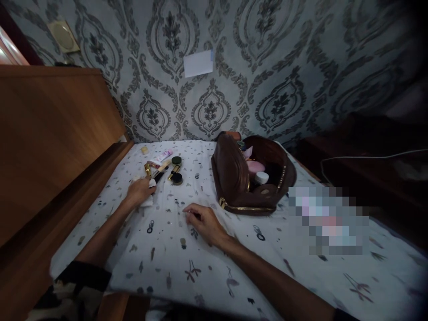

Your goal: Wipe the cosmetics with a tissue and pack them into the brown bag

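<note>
My left hand (139, 191) is closed on a crumpled white tissue (147, 201) at the left of the patterned cloth. Just beyond its fingers lie makeup items: a gold tube (147, 169), a brush with a pale handle (163, 166), a pink-and-white tube (163, 155) and two round dark-lidded jars, the nearer jar (177, 179) beside a small black-and-gold piece (175, 170). My right hand (204, 223) hovers over or rests on the cloth in the middle, thumb and forefinger drawn together; anything between them is too small to see.
A brown zippered bag (230, 171) stands unzipped at the right, with a white-capped jar (261, 178) and a pink item (256, 167) inside. A wooden cabinet (60, 142) borders the left. Patterned wallpaper (210, 107) is behind. A blurred patch (329, 220) covers something at right.
</note>
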Demonstrator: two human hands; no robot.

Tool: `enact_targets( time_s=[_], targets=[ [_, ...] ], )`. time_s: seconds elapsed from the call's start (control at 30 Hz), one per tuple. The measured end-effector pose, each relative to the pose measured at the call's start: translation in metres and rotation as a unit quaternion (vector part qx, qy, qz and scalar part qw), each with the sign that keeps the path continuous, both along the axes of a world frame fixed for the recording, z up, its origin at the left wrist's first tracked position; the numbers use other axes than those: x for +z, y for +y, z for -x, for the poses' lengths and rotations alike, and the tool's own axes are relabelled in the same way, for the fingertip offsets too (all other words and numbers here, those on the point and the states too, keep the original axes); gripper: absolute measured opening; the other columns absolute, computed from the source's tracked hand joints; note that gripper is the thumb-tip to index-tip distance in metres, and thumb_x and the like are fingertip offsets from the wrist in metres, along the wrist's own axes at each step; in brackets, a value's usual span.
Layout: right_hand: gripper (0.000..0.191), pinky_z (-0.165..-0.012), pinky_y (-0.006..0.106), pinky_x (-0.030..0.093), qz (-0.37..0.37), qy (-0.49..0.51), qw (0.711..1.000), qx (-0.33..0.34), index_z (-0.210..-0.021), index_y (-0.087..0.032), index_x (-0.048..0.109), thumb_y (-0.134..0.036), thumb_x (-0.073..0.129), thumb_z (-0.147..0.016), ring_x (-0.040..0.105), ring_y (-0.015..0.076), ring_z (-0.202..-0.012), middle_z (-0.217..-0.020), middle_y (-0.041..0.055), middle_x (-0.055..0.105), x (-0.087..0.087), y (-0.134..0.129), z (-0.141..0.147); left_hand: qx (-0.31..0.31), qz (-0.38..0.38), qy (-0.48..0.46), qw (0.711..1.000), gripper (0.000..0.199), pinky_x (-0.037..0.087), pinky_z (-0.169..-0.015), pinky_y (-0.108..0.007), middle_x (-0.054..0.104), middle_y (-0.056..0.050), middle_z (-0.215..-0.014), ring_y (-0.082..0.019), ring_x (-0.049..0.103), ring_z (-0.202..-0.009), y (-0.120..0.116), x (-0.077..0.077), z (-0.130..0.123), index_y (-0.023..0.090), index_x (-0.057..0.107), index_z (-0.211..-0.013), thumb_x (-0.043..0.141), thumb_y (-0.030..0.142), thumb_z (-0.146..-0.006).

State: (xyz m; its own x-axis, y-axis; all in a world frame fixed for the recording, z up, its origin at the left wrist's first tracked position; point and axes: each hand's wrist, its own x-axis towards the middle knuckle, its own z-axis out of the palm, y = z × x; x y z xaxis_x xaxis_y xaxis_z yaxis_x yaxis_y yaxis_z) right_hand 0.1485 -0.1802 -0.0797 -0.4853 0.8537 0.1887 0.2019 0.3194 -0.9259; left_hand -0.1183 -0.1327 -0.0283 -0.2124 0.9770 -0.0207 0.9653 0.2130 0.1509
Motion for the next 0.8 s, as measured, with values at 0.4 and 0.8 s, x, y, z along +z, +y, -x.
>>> enact_targets(
  time_s=[0.4, 0.8],
  targets=[
    [0.043, -0.057, 0.028, 0.053, 0.262, 0.218, 0.939, 0.043, -0.118, -0.023, 0.055, -0.045, 0.064, -0.082, 0.066, 0.0162, -0.066, -0.08, 0.0005, 0.066, 0.012, -0.011, 0.011, -0.13, -0.095, -0.305, 0.939, 0.028, 0.045, -0.062, -0.027, 0.062, 0.003, -0.074, -0.017, 0.057, -0.065, -0.069, 0.006, -0.088, 0.021, 0.056, -0.1, 0.056, 0.044, -0.083],
    [0.044, -0.047, 0.023, 0.04, 0.325, 0.269, 0.906, -0.027, -0.121, -0.025, 0.058, -0.045, 0.065, -0.083, 0.048, 0.0119, -0.05, -0.062, -0.0043, 0.054, 0.016, -0.024, -0.011, -0.26, -0.165, -0.209, 0.928, 0.057, 0.037, -0.111, -0.051, 0.031, -0.017, -0.152, -0.033, 0.031, -0.143, -0.078, -0.016, -0.145, 0.023, 0.035, -0.15, 0.039, 0.046, -0.098]
  ],
)
